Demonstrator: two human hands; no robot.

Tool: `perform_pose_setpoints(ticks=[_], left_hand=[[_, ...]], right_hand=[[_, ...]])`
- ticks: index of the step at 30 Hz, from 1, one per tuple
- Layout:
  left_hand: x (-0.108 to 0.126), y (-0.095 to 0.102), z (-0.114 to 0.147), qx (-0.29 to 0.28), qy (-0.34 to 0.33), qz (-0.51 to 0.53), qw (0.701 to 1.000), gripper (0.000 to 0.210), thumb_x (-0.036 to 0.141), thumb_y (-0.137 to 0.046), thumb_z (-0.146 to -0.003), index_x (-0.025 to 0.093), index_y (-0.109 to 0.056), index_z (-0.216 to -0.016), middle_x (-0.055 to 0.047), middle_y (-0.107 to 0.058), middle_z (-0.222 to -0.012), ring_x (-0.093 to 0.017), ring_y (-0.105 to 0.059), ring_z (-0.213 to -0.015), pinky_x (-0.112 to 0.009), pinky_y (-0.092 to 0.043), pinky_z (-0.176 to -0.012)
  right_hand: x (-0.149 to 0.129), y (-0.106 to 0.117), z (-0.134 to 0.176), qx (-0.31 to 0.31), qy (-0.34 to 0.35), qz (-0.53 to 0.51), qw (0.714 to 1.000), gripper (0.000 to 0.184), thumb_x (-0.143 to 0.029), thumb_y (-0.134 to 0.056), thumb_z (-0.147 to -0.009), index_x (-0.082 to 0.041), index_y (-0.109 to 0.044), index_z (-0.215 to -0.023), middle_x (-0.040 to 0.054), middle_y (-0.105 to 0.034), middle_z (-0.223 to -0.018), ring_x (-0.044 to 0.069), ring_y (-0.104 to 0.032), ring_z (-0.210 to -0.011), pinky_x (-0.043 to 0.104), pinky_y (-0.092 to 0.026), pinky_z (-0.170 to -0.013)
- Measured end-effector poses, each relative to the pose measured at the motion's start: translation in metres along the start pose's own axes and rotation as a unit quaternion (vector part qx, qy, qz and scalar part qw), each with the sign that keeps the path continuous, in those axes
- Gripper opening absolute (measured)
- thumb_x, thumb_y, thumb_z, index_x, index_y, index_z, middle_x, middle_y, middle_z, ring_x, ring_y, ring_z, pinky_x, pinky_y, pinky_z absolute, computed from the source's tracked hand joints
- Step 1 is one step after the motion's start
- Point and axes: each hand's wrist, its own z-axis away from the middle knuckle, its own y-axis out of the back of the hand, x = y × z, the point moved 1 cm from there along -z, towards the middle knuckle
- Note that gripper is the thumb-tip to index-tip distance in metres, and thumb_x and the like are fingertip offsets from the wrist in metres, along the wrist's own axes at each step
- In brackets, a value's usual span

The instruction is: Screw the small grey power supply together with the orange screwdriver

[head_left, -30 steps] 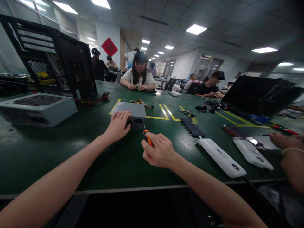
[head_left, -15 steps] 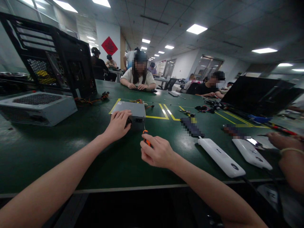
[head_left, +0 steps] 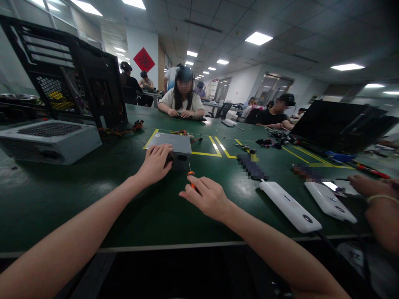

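A small grey power supply (head_left: 177,143) lies on the green table in front of me. My left hand (head_left: 156,164) grips its near left part, fingers over the top and thumb at the front. In my right hand (head_left: 207,198) is a screwdriver (head_left: 191,175) with an orange and black handle, partly hidden by the fingers. Its thin shaft points up to the lower right corner of the power supply's front face; whether the tip sits in a screw is too small to tell. Cables come out behind the power supply.
A larger power supply (head_left: 52,139) and an open black computer case (head_left: 93,83) stand left. To the right are white power banks (head_left: 289,205) (head_left: 330,202), tools (head_left: 247,148) and a black panel (head_left: 339,124). A co-worker's hand (head_left: 372,185) works at far right; another person sits opposite.
The fingers of my right hand have shifted around the screwdriver handle, the lower ones now reaching further left. Less of the handle shows. My left hand and the power supply have stayed put.
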Motion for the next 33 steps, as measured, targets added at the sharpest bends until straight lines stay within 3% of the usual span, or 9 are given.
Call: perform_pose_setpoints(ticks=[5, 9, 16, 25, 33], left_hand=[[0.0000, -0.0004, -0.0002, -0.001, 0.000, -0.004, 1.000, 0.036, 0.024, -0.044, -0.082, 0.017, -0.044, -0.116, -0.010, -0.050, -0.130, -0.024, -0.042, -0.122, -0.042, -0.023, -0.104], [0.0013, 0.0010, -0.0005, 0.000, 0.001, -0.002, 1.000, 0.035, 0.024, -0.044, -0.081, 0.017, -0.045, -0.116, -0.010, -0.050, -0.129, -0.024, -0.042, -0.122, -0.042, -0.024, -0.104], [0.0015, 0.0015, 0.0004, -0.001, 0.002, 0.005, 1.000, 0.036, 0.023, -0.044, -0.081, 0.017, -0.045, -0.116, -0.010, -0.049, -0.131, -0.024, -0.041, -0.123, -0.042, -0.024, -0.104], [0.0017, 0.0007, -0.0002, 0.002, 0.006, 0.015, 1.000, 0.037, 0.024, -0.043, -0.081, 0.017, -0.045, -0.118, -0.011, -0.050, -0.130, -0.025, -0.041, -0.122, -0.043, -0.023, -0.104], [0.0009, 0.0009, 0.0000, -0.001, 0.005, 0.018, 1.000, 0.038, 0.024, -0.043, -0.081, 0.018, -0.044, -0.118, -0.011, -0.049, -0.130, -0.025, -0.041, -0.123, -0.044, -0.023, -0.104]], right_hand=[[-0.0024, -0.0003, 0.0003, -0.025, 0.004, 0.011, 1.000, 0.005, -0.014, -0.050, -0.085, -0.016, -0.054, -0.086, 0.0078, -0.063, -0.094, 0.012, -0.054, -0.066, 0.024, -0.041, -0.061], [-0.0038, 0.0004, 0.0007, -0.042, 0.001, 0.008, 0.999, 0.008, -0.018, -0.047, -0.085, -0.015, -0.054, -0.087, 0.0106, -0.062, -0.097, 0.014, -0.054, -0.068, 0.025, -0.041, -0.062], [-0.0017, 0.0039, 0.0015, -0.019, 0.020, 0.060, 0.998, 0.016, -0.014, -0.046, -0.086, -0.019, -0.054, -0.097, 0.0071, -0.062, -0.086, 0.011, -0.050, -0.059, 0.024, -0.035, -0.057], [-0.0072, 0.0001, 0.0003, -0.059, -0.002, 0.014, 0.998, 0.010, -0.017, -0.044, -0.086, -0.016, -0.054, -0.088, 0.0099, -0.058, -0.092, 0.012, -0.050, -0.066, 0.026, -0.035, -0.059], [-0.0050, 0.0042, 0.0003, -0.029, 0.008, 0.061, 0.998, 0.016, -0.014, -0.045, -0.087, -0.019, -0.056, -0.096, 0.0052, -0.057, -0.082, 0.011, -0.049, -0.062, 0.025, -0.032, -0.057]])
